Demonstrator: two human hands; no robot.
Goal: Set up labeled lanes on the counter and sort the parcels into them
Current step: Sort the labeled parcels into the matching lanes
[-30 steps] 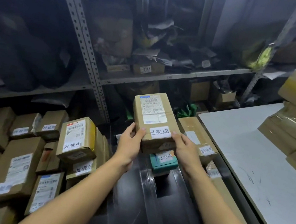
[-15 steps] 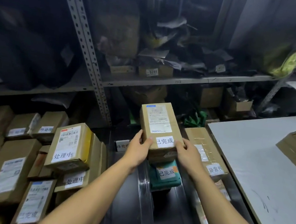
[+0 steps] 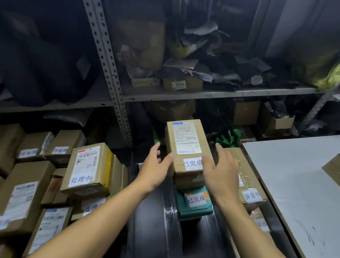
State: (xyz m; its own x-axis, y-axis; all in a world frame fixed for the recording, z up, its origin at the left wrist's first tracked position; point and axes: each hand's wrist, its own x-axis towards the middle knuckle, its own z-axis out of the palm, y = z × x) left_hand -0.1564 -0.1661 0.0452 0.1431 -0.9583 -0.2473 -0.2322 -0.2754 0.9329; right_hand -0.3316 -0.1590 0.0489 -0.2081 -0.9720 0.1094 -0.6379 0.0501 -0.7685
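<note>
A brown cardboard parcel with a shipping label and a white tag reading 已完成 rests on top of a green parcel carrying the same tag, in the middle lane of the dark counter. My left hand is beside the box's left edge with fingers spread, the thumb tip at its corner. My right hand hovers at the box's right side, fingers straight, holding nothing. A long taped box tagged 异常件 lies just right of it.
On the left stand stacked parcels, one tagged 处理中, with many brown boxes around it. A white board lies at the right with a carton on it. Metal shelving full of bags and boxes rises behind.
Both hands gripped the brown parcel and lowered it onto the green one. Now they have let go and opened beside it. The view has shifted left.
</note>
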